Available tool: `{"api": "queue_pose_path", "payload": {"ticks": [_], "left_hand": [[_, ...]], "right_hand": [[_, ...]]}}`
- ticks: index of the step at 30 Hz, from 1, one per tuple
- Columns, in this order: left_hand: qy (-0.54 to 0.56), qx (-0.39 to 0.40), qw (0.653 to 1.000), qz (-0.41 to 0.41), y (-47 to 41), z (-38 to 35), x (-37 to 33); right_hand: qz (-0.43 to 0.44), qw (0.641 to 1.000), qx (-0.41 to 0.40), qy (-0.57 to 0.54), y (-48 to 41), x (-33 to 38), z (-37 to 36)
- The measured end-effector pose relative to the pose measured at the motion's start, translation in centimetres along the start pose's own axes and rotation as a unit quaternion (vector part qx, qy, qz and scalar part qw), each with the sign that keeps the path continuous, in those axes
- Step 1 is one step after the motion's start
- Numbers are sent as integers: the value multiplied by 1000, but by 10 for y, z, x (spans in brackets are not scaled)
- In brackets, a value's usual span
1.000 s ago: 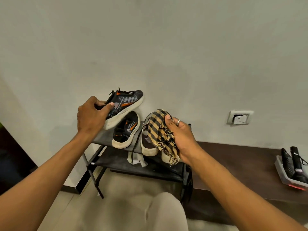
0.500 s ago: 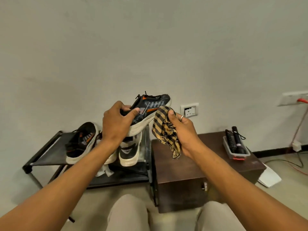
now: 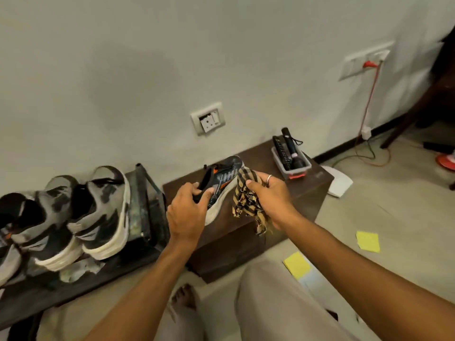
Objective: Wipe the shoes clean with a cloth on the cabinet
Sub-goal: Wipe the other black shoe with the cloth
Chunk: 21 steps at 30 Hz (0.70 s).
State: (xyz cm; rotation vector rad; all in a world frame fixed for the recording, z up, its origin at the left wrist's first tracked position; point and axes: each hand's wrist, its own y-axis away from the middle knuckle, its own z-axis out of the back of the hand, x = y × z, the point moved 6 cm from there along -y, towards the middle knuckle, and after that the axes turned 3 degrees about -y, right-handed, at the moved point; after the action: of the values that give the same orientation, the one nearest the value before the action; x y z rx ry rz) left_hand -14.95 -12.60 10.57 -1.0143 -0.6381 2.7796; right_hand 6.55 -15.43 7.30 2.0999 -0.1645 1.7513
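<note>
The left hand (image 3: 186,212) grips the heel end of a black-and-orange shoe (image 3: 222,179), fingers (image 3: 197,187) curled over its collar and thumb on its side, toe pointing to the wall above the brown cabinet (image 3: 261,155); whether the sole rests on it I cannot tell. The right hand (image 3: 270,200) holds a bunched striped cloth (image 3: 246,205) between thumb and curled fingers, its upper fold touching the shoe near the toe. Grey shoes (image 3: 103,212) sit on the rack (image 3: 145,193) just left of the cabinet.
</note>
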Motion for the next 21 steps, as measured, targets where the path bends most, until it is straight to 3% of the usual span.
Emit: {"api": "queue_pose_path", "payload": {"ticks": [10, 15, 21], "left_hand": [[-87, 201, 973, 69, 42, -101, 47], [-80, 169, 979, 82, 14, -111, 32], [-18, 355, 929, 106, -13, -165, 64]], "right_hand": [[-26, 992, -3, 125, -48, -89, 28], [2, 989, -8, 147, -57, -101, 18], [37, 979, -2, 200, -71, -114, 7]]}}
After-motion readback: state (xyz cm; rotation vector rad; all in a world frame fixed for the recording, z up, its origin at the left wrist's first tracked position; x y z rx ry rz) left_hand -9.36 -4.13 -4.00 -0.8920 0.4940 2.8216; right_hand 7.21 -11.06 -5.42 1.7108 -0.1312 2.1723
